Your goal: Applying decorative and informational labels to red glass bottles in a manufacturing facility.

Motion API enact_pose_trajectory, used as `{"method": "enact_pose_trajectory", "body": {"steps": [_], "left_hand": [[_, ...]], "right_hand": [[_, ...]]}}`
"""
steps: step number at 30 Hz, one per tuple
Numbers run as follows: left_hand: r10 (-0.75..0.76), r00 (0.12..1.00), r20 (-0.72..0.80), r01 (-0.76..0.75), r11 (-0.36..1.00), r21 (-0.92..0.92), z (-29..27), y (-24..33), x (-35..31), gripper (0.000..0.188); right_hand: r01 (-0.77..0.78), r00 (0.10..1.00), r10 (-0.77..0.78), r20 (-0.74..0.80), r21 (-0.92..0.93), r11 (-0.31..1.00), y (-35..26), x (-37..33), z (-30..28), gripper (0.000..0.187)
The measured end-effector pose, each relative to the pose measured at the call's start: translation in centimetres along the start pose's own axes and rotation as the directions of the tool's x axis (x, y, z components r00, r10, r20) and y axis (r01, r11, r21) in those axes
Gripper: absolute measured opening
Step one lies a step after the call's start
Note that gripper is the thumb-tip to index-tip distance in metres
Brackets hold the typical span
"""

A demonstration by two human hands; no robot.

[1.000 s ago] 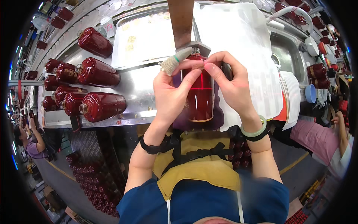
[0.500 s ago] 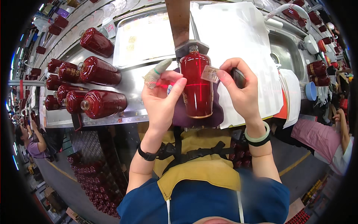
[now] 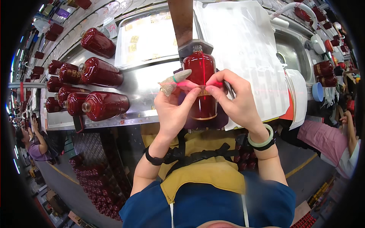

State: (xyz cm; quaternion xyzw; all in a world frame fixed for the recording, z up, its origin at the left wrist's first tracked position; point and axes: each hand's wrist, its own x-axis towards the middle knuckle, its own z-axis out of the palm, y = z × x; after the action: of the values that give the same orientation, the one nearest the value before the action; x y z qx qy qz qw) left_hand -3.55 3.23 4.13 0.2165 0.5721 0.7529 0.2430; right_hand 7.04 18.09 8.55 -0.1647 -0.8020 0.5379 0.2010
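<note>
The red bottle (image 3: 202,85) lies on its side on the shiny metal table (image 3: 148,81), right in front of the person, with its neck under a grey metal clamp (image 3: 195,45); a thin red line of light runs down its middle. Both hands press a small gold sticker (image 3: 204,91) onto it; the left hand (image 3: 175,108) has its grip pinched on the sticker's left edge, with a wrapped finger guard (image 3: 175,80) sticking up; the right hand (image 3: 235,100) has its grip pinched on the sticker's right edge.

The sticker could go on crooked if one thumb pushes first; it could wrinkle if the fingers slide; the round bottle could roll if the push is too hard.

More red bottles (image 3: 102,104) lie on their sides to the left; a flat tray of small gold stickers (image 3: 146,38) sits behind; a big white sheet (image 3: 243,53) lies to the right, with a stack of white and orange paper (image 3: 296,95) at its edge.
</note>
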Motion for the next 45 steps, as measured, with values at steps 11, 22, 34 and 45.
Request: {"method": "enact_pose_trajectory", "body": {"steps": [11, 22, 34, 45], "left_hand": [[0.086, 0.996, 0.016, -0.087, 0.973, 0.216, -0.2, -1.0, 0.8, 0.052], [-0.176, 0.976, 0.128, 0.183, 0.982, -0.044, 0.3, -1.5, 2.1, 0.078], [-0.254, 0.958, 0.132, 0.269, 0.957, -0.109, 0.2, -1.3, 3.2, 0.073], [-0.297, 0.946, 0.127, 0.310, 0.945, -0.103, 0.0, -1.4, 2.3, 0.070]], "right_hand": [[-0.080, 0.996, 0.078, -0.049, -0.042, 0.996, 1.1, 0.3, 0.3, 0.009], [-0.209, 0.973, 0.219, -0.069, 0.127, 0.970, 2.3, 2.1, 0.3, 0.011], [-0.309, 0.926, 0.374, -0.050, 0.467, 0.828, 5.1, 1.5, 1.6, 0.029], [-0.323, 0.924, 0.380, -0.046, 0.440, 0.838, 5.4, 0.7, 2.0, 0.037]]}}
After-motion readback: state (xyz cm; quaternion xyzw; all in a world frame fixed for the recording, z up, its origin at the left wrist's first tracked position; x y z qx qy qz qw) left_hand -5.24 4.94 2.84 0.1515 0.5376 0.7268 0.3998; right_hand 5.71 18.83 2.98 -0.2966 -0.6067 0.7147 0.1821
